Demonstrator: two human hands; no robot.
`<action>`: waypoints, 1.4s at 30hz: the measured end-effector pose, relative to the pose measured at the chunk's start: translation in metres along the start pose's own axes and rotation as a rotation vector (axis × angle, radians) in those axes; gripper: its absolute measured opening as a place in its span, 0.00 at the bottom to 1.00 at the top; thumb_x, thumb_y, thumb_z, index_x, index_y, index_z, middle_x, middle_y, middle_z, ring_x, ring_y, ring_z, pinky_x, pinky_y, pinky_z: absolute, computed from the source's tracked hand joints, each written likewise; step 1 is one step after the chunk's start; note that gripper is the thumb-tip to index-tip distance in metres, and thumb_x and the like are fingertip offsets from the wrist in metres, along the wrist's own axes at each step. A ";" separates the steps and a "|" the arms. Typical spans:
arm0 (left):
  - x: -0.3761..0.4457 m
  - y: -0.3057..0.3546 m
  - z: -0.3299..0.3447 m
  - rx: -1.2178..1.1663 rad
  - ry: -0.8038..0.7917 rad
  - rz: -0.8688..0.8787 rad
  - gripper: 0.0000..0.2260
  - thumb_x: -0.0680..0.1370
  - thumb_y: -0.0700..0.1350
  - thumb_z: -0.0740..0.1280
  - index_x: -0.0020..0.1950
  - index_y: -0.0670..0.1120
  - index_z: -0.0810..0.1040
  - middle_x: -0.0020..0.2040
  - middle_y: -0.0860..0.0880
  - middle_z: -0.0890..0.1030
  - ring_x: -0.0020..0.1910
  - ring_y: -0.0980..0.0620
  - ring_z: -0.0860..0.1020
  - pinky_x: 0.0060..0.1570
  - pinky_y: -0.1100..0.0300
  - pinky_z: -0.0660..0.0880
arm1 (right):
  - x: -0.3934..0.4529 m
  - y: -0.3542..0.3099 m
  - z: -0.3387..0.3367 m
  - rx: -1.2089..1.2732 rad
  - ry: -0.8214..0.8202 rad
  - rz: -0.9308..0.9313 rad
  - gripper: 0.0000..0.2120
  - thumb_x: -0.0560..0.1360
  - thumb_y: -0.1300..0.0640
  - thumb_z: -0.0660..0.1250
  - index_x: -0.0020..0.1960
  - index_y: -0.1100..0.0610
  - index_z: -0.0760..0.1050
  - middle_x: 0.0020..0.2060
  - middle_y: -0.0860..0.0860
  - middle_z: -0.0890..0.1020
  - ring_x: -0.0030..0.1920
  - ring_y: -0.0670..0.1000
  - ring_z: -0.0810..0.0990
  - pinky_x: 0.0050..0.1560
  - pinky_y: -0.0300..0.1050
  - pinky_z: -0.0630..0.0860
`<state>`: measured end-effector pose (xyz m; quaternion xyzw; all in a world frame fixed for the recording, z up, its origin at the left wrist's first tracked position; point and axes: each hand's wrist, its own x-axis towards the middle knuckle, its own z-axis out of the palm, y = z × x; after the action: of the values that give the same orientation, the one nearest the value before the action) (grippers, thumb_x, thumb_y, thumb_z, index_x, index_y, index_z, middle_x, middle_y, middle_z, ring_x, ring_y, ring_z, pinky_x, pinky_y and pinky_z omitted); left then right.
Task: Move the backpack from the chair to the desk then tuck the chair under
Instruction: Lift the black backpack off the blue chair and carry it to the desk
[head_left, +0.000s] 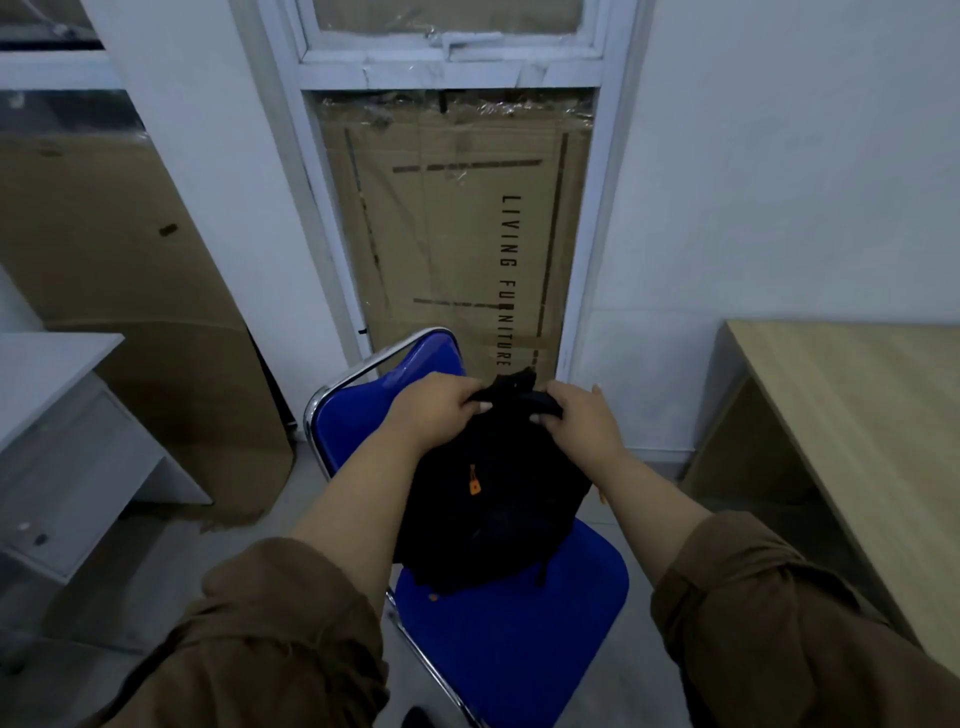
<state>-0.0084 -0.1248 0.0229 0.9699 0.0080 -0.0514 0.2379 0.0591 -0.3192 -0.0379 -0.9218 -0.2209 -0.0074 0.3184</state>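
A black backpack (498, 499) with an orange zip pull stands upright on the blue seat of a chrome-framed chair (519, 639) in the middle of the view. My left hand (436, 413) and my right hand (576, 421) both grip the top of the backpack, fingers closed on its handle and fabric. The wooden desk (852, 415) stands at the right, its top bare, a short way from the chair.
A white desk (57, 374) stands at the left. Large flat cardboard boxes (457, 234) lean against the window frame and wall behind the chair. Grey floor shows between the chair and each desk.
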 end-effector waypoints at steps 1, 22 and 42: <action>-0.003 0.003 -0.004 0.023 0.018 0.014 0.11 0.79 0.52 0.62 0.57 0.52 0.79 0.50 0.51 0.83 0.49 0.53 0.78 0.47 0.57 0.72 | -0.006 -0.003 -0.005 0.035 0.023 0.020 0.05 0.76 0.56 0.67 0.51 0.56 0.77 0.47 0.54 0.84 0.51 0.56 0.80 0.74 0.52 0.52; 0.003 0.090 -0.016 -0.650 0.105 0.321 0.17 0.72 0.50 0.73 0.59 0.50 0.77 0.54 0.52 0.79 0.51 0.55 0.77 0.45 0.64 0.74 | -0.127 -0.069 -0.145 -0.074 0.535 0.384 0.09 0.76 0.50 0.65 0.53 0.52 0.79 0.47 0.53 0.84 0.50 0.56 0.80 0.43 0.45 0.69; -0.051 0.405 0.113 -1.088 -0.396 0.686 0.14 0.68 0.47 0.77 0.51 0.50 0.80 0.49 0.51 0.84 0.49 0.52 0.83 0.50 0.57 0.80 | -0.381 -0.001 -0.352 -0.349 1.099 0.805 0.10 0.76 0.48 0.64 0.54 0.49 0.79 0.50 0.50 0.85 0.53 0.54 0.80 0.46 0.42 0.66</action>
<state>-0.0538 -0.5353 0.1154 0.6318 -0.3195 -0.1386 0.6925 -0.2400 -0.6795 0.1849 -0.8323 0.3348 -0.3891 0.2092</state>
